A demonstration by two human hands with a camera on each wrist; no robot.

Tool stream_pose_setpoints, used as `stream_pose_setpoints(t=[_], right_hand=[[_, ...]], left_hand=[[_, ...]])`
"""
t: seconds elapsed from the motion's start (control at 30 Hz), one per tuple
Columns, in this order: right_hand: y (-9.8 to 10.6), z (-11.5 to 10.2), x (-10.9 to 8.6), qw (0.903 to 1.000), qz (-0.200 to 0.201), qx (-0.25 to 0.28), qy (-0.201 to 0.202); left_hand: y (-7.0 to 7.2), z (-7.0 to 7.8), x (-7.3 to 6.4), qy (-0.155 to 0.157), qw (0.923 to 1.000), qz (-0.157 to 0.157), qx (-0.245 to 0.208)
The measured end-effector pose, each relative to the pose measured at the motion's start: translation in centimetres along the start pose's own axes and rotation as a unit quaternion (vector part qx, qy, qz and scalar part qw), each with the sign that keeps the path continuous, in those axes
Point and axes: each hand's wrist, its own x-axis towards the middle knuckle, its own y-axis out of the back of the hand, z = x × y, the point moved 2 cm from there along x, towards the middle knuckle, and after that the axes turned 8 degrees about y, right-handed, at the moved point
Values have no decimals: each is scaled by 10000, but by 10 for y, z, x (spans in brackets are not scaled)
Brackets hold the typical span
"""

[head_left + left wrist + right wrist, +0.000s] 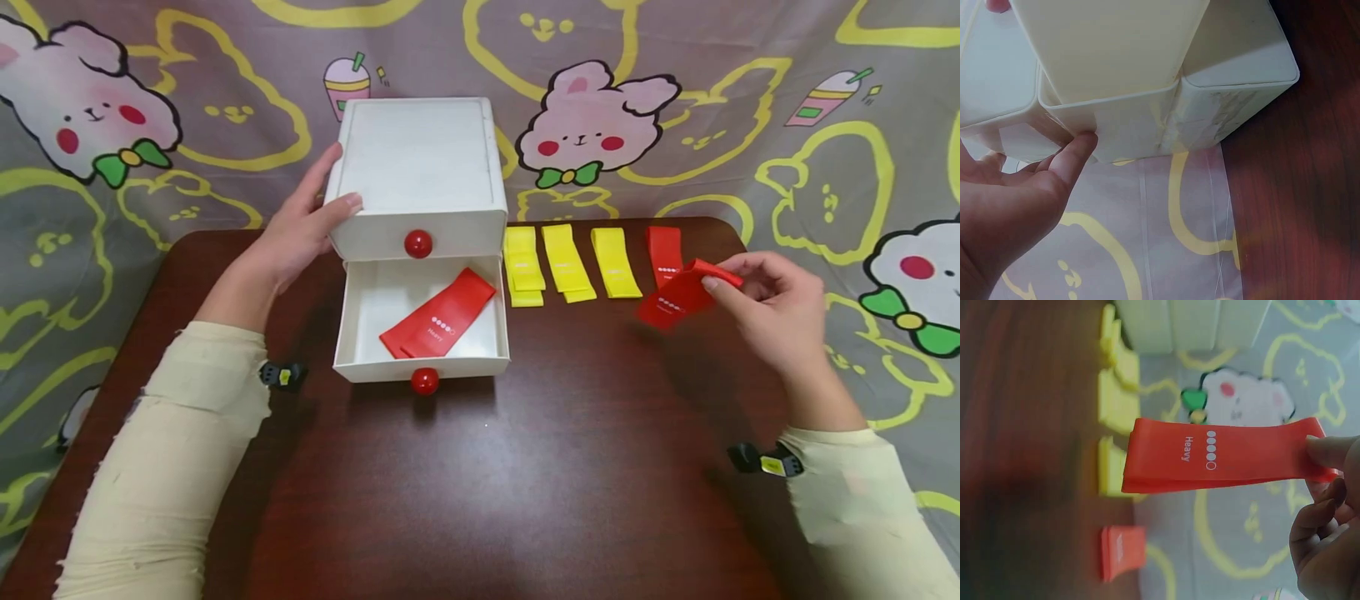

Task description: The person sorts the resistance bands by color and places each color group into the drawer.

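Observation:
A white drawer cabinet [420, 158] with red knobs stands at the back of the table. One of its drawers [363, 321] is pulled out, and a red resistance band [442, 318] lies slanted inside. My left hand [288, 229] grips the cabinet's left side, its thumb on the top near the front; in the left wrist view a fingertip [1088, 140] presses the cabinet wall. To the right, my right hand [787, 304] pinches another red band [1235, 450] by one end between thumb and fingers. This folded band is printed "Heavy" and is raised off the table.
Several yellow bands [567, 262] lie in a row right of the cabinet. A red band [664, 246] ends the row, partly behind the held one. The dark wooden table [487, 492] meets a patterned cloth [450, 42] at the back.

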Motion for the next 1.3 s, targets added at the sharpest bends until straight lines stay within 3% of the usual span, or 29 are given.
stream_pose_setpoints(t=[0.37, 0.7, 0.87, 1.17, 1.3], right_hand=[[-24, -65, 27, 9950, 225, 795, 562], [-49, -122, 46, 9760, 414, 1745, 1238], [-64, -143, 49, 9624, 174, 2236, 1531], [-107, -172, 38, 9532, -428, 2446, 1724], [-131, -182, 32, 9441, -694, 2626, 1866]], left_hand=[[1, -1, 1, -2, 10000, 1, 67], [2, 1, 1, 40, 9999, 45, 132], [2, 0, 1, 77, 9999, 47, 55], [0, -1, 2, 25, 10000, 13, -4], [0, -1, 1, 15, 10000, 23, 1]])
